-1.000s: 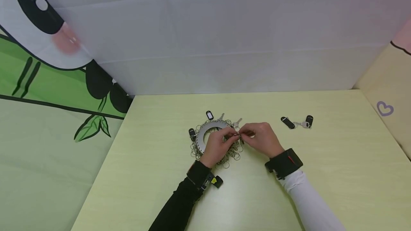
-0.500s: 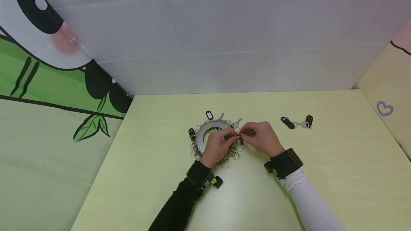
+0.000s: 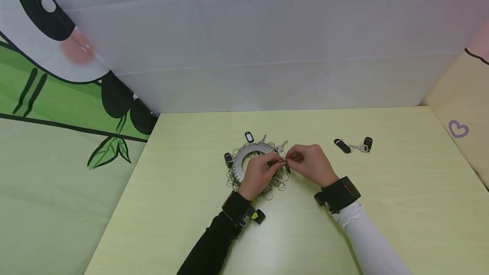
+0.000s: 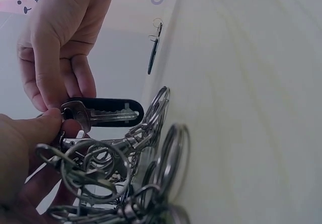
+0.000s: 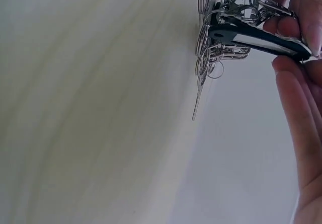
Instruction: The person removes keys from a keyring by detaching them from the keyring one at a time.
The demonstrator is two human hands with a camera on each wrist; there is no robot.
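Observation:
My left hand (image 3: 257,175) pinches a small key ring between thumb and fingers, over the right side of a silver toothed ring (image 3: 238,167). From the other side my right hand (image 3: 311,165) pinches the same key ring, the fingertips of both hands nearly touching. A silver key (image 4: 113,116) and a black key tag (image 5: 259,39) hang from it, seen close in the wrist views. Many small metal rings and clasps (image 4: 108,163) surround the toothed ring. The key ring itself is mostly hidden by the fingertips.
Two black tags (image 3: 249,137) (image 3: 228,159) and two keys (image 3: 282,146) lie at the toothed ring's edge. Farther right on the table (image 3: 382,207), a black tag (image 3: 342,146), a key (image 3: 359,148) and another black tag (image 3: 368,144) lie together. A pale cloth wall (image 3: 267,88) stands behind.
My right hand has shifted very slightly, and the tag and key below the fingertips have tilted a little. The left hand and the other items have stayed put.

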